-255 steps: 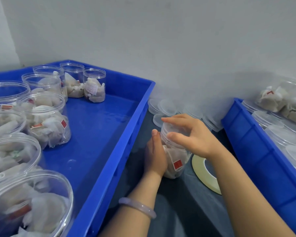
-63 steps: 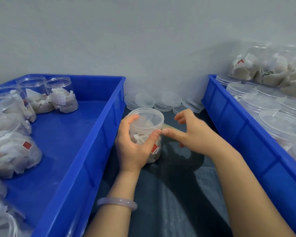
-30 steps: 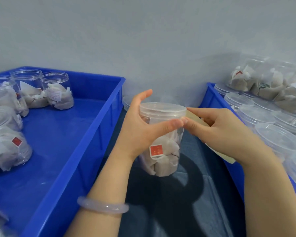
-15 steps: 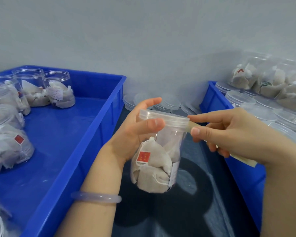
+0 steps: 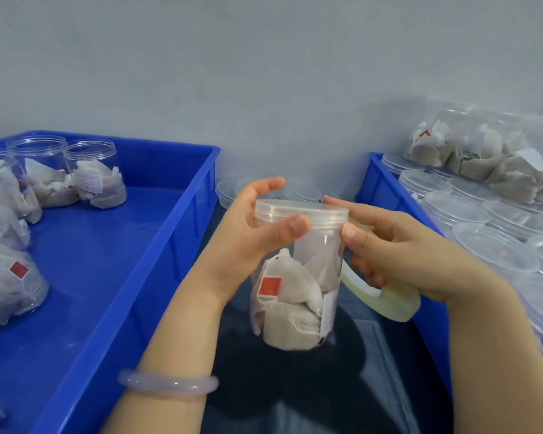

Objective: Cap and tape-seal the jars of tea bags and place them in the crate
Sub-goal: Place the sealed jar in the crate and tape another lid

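Observation:
I hold a clear jar of tea bags (image 5: pixel 295 296) upright in the air between the two crates. Its clear lid (image 5: pixel 301 211) is on. My left hand (image 5: pixel 248 236) grips the jar near the top, thumb pressed on the lid's rim. My right hand (image 5: pixel 398 249) holds a yellowish tape roll (image 5: pixel 386 296) against the jar's right side, thumb touching the lid's edge. Whether tape is stuck to the jar, I cannot tell. The blue crate (image 5: pixel 389 189) on the right holds several capped jars (image 5: pixel 496 223).
A blue crate (image 5: pixel 157 245) on the left holds several uncapped jars of tea bags (image 5: pixel 94 173). Loose clear lids (image 5: pixel 229 192) lie by the wall between the crates. A dark cloth (image 5: pixel 295 386) covers the table below the jar. More jars are stacked at the far right.
The jar was lifted off the table after capping. Over the last second my right hand brought the tape roll closer to the jar, and its thumb now touches the lid's rim.

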Demonstrator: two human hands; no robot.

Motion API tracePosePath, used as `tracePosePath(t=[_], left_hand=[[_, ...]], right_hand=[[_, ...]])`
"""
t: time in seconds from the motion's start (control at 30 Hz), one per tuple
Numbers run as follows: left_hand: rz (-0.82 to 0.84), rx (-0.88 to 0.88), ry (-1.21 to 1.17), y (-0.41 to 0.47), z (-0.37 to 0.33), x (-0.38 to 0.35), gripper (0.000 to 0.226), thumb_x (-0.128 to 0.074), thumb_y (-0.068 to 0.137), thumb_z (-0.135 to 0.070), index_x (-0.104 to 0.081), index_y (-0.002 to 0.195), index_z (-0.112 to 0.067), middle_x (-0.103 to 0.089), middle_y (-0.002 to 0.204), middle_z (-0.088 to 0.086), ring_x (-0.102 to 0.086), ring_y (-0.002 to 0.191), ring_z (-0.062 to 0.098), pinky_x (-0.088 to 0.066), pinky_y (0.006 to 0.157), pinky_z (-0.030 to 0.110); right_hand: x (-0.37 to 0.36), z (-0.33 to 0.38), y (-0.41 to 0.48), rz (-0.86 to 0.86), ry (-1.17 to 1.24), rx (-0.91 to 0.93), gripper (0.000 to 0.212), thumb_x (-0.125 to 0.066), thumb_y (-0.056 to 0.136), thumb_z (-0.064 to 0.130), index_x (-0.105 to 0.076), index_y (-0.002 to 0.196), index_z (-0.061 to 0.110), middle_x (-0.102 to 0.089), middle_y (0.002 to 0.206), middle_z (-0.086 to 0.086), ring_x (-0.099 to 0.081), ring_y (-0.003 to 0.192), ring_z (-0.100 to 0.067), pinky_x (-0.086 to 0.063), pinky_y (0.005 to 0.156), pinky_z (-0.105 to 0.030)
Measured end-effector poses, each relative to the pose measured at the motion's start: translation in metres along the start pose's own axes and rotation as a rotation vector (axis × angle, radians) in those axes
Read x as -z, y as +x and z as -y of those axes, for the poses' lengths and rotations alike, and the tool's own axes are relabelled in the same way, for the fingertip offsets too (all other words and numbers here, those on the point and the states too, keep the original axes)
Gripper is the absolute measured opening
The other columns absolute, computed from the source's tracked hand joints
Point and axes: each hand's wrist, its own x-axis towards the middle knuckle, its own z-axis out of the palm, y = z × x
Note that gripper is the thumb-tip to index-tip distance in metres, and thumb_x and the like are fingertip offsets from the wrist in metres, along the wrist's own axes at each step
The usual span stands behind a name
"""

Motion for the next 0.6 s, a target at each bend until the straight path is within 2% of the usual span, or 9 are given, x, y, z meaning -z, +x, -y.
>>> tracePosePath(t=[0.07,0.13,0.2,0.27,0.33,0.4,0.5,0.6], left_hand=[[-0.04,-0.04,0.1,-0.001,-0.002,0.001,0.096,-0.084,0.041,-0.06,-0.047,0.127,-0.036,-0.068,0.105,-0.022,-0.064,0.105,0.003,-0.051,0.077,0.015],[-0.068,-0.077,0.234,-0.002,-0.002,-0.003,0.101,-0.083,0.044,-0.06,-0.039,0.133,-0.043,-0.06,0.108,-0.037,-0.056,0.105,-0.013,-0.047,0.074,0.005],[-0.135,-0.11,0.288,-0.001,0.001,-0.007,0.111,-0.085,0.038,-0.062,-0.034,0.135,-0.046,-0.058,0.107,-0.033,-0.053,0.102,-0.018,-0.047,0.075,0.004],[-0.138,-0.099,0.308,-0.001,0.002,-0.003,0.112,-0.087,0.036,-0.061,-0.035,0.135,-0.048,-0.06,0.112,-0.021,-0.057,0.103,-0.011,-0.051,0.08,0.01],[-0.083,-0.061,0.32,-0.003,0.001,0.008,0.104,-0.086,0.038,-0.054,-0.039,0.131,-0.049,-0.065,0.115,-0.007,-0.063,0.105,0.003,-0.055,0.083,0.023],[-0.01,-0.029,0.239,-0.006,-0.002,0.018,0.094,-0.082,0.04,-0.049,-0.045,0.126,-0.048,-0.065,0.117,0.005,-0.066,0.103,0.017,-0.054,0.08,0.029],[0.097,-0.023,0.133,-0.007,-0.005,0.02,0.094,-0.088,0.036,-0.058,-0.052,0.122,-0.046,-0.064,0.118,0.01,-0.066,0.105,0.024,-0.052,0.079,0.03],[0.159,-0.018,0.068,-0.007,-0.008,0.016,0.098,-0.086,0.036,-0.066,-0.052,0.124,-0.04,-0.069,0.108,0.008,-0.067,0.101,0.026,-0.052,0.079,0.03]], right_hand=[[-0.003,0.002,0.003,-0.061,-0.049,0.034,0.058,-0.063,0.056,0.067,-0.055,0.113,0.058,-0.057,0.063,0.015,-0.047,0.054,-0.005,-0.043,0.051,-0.015],[-0.007,0.006,0.006,-0.09,-0.155,0.087,0.044,-0.06,0.058,0.066,-0.052,0.101,0.066,-0.062,0.069,0.027,-0.054,0.056,0.002,-0.041,0.051,-0.009],[-0.011,0.01,0.008,-0.089,-0.238,0.084,0.04,-0.056,0.056,0.074,-0.047,0.095,0.073,-0.059,0.074,0.04,-0.055,0.062,0.012,-0.041,0.053,-0.009],[-0.012,0.011,0.006,-0.052,-0.271,0.033,0.053,-0.052,0.052,0.08,-0.047,0.104,0.073,-0.057,0.068,0.038,-0.054,0.055,0.011,-0.04,0.055,-0.014],[-0.009,0.011,0.001,-0.015,-0.312,-0.016,0.078,-0.053,0.045,0.081,-0.046,0.121,0.064,-0.064,0.068,0.022,-0.058,0.05,0.002,-0.042,0.051,-0.014],[-0.005,0.014,-0.005,-0.029,-0.31,-0.054,0.095,-0.059,0.037,0.076,-0.045,0.129,0.057,-0.067,0.077,0.007,-0.061,0.047,-0.005,-0.043,0.047,-0.011],[0.002,0.018,-0.013,-0.044,-0.263,-0.043,0.09,-0.064,0.03,0.08,-0.055,0.118,0.059,-0.066,0.091,0.005,-0.064,0.051,-0.004,-0.046,0.051,-0.017],[0.006,0.02,-0.017,-0.036,-0.23,-0.05,0.085,-0.067,0.023,0.084,-0.06,0.104,0.063,-0.067,0.092,0.006,-0.068,0.055,-0.017,-0.045,0.06,-0.024]])
